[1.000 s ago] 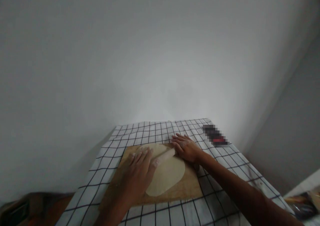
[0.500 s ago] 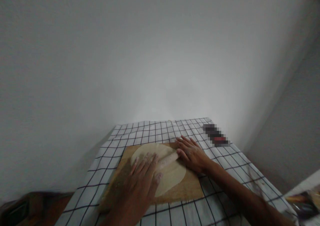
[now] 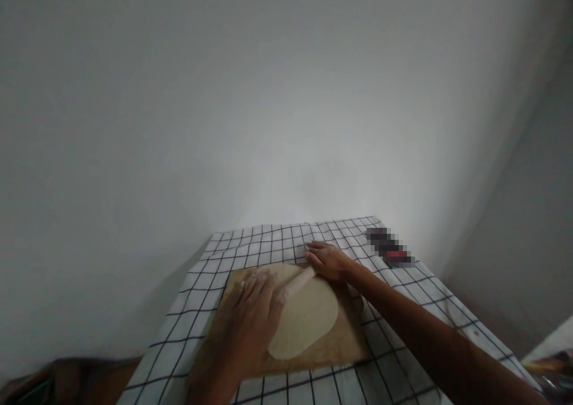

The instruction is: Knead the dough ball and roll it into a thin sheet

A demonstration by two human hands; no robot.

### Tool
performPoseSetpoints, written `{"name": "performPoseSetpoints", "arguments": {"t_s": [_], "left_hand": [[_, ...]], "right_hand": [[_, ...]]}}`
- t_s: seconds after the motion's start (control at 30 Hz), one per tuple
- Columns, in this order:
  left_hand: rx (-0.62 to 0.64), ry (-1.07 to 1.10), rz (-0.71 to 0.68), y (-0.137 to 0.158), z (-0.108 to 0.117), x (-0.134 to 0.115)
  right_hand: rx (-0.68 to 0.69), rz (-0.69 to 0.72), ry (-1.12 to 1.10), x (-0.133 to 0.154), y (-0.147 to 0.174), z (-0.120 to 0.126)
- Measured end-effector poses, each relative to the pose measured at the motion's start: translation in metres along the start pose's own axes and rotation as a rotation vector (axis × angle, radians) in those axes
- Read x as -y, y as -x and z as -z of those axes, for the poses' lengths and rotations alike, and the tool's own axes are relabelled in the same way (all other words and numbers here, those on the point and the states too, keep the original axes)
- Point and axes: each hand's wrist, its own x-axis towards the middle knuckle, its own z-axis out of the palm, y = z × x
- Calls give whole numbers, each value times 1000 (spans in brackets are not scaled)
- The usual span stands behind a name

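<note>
A pale, floured rolling pin (image 3: 299, 281) lies slantwise across the far part of a thin, rounded sheet of dough (image 3: 307, 321). The dough rests on a wooden board (image 3: 331, 351). My left hand (image 3: 257, 300), its fingers dusted with flour, lies over the near left end of the pin with fingers stretched forward. At the far right end, my right hand (image 3: 329, 260) presses its palm on the pin, fingers extended past it. Both hands hide the ends of the pin, and neither has its fingers wrapped round it.
A white tablecloth with dark grid lines (image 3: 179, 327) covers the table, which stands against a plain wall (image 3: 286, 124). A blurred-out dark and red object (image 3: 388, 249) lies at the back right. Indistinct items show at both lower corners.
The rolling pin and both hands have moved away from me, towards the dough's far edge. More of the near dough is uncovered. The view has shifted slightly.
</note>
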Motion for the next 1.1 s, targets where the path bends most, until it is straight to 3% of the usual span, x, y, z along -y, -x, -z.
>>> {"name": "performPoseSetpoints", "arguments": {"t_s": [0.27,0.47,0.6,0.93,1.0,1.1], "left_hand": [[30,19,-256,44,18,-25],[99,-4,-383,45,24,-33],[39,-35,-261,24,8,-34],[75,-26,109,-93,-5,9],[89,-18,141,-104,-9,18],[110,1,153,-106,-14,27]], "right_hand": [[-117,64,95,21,129,24],[-74,-53,86,27,165,24],[-140,-75,128,20,136,16],[-108,-209,80,-30,-37,1],[-106,-213,71,-37,-52,-3],[-82,-162,56,-40,-49,-6]]}}
